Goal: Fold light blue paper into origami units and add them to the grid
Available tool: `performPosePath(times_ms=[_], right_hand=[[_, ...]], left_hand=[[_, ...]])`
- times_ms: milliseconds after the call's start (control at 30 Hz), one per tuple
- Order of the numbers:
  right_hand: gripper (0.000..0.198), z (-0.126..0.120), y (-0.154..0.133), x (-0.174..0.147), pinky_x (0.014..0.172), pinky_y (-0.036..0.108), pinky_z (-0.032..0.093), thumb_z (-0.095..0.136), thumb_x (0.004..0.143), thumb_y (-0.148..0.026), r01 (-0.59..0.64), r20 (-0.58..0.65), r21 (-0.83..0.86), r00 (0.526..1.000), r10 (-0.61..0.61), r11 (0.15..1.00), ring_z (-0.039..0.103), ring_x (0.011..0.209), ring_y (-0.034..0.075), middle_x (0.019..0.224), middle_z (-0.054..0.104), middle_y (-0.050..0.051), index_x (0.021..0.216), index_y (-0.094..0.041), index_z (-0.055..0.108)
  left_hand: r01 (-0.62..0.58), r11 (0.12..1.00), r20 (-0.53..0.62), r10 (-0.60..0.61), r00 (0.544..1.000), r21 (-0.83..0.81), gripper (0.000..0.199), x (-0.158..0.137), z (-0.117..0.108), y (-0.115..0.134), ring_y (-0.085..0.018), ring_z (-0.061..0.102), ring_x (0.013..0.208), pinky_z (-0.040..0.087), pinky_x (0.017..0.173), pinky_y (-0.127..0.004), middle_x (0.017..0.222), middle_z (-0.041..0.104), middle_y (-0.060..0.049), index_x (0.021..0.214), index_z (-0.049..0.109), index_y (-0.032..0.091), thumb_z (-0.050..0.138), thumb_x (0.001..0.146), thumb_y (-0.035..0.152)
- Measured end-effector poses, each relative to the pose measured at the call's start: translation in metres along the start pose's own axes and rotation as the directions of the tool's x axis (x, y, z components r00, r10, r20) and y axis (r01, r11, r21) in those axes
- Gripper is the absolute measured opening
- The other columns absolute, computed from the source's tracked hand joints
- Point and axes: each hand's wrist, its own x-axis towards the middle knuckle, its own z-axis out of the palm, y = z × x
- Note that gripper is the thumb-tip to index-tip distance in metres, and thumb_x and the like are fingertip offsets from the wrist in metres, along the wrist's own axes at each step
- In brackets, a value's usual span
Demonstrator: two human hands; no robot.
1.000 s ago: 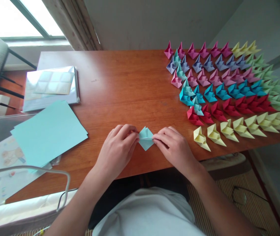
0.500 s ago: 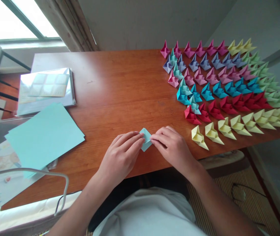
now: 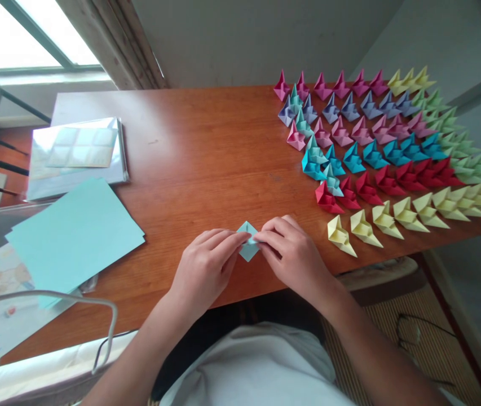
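A small light-blue folded paper piece [image 3: 248, 243], diamond-shaped with creased flaps, lies flat between the left hand [image 3: 206, 268] and right hand [image 3: 293, 256], its side corners pinched under the fingertips of both.

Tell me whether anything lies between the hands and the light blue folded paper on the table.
Nothing does. The left hand and the right hand both have fingertips on the folded paper, pinching it from either side. The table right around them is bare; the paper stack and the yellow figures lie off to the sides.
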Motion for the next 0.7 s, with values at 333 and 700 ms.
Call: performPosePath(times_ms=[333,700], right_hand=[[0.011,0.013,-0.009,0.005,0.080,0.036,0.045,0.059,0.095,-0.017,-0.050,0.009,0.009,0.999,0.050,0.999,0.054,0.086,0.021,0.090,0.067,0.004,0.092,-0.022,0.069],[0.012,0.011,-0.012,0.007,0.082,0.038,0.046,0.059,0.094,-0.014,-0.071,0.031,0.012,0.997,0.070,0.997,0.055,0.089,0.023,0.092,0.066,0.006,0.090,-0.021,0.069]], left_hand=[[0.082,0.997,0.023,-0.082,0.996,0.005,0.027,-0.003,-0.002,0.002,-0.016,0.066,0.096,0.053,0.078,-0.026,0.113,0.066,-0.006,0.119,0.062,0.023,0.052,0.096,0.014],[0.147,0.987,0.051,-0.150,0.987,0.060,0.009,0.000,-0.013,-0.006,-0.019,0.059,0.091,0.051,0.084,-0.033,0.101,0.063,-0.005,0.091,0.067,0.021,0.059,0.095,0.021]])
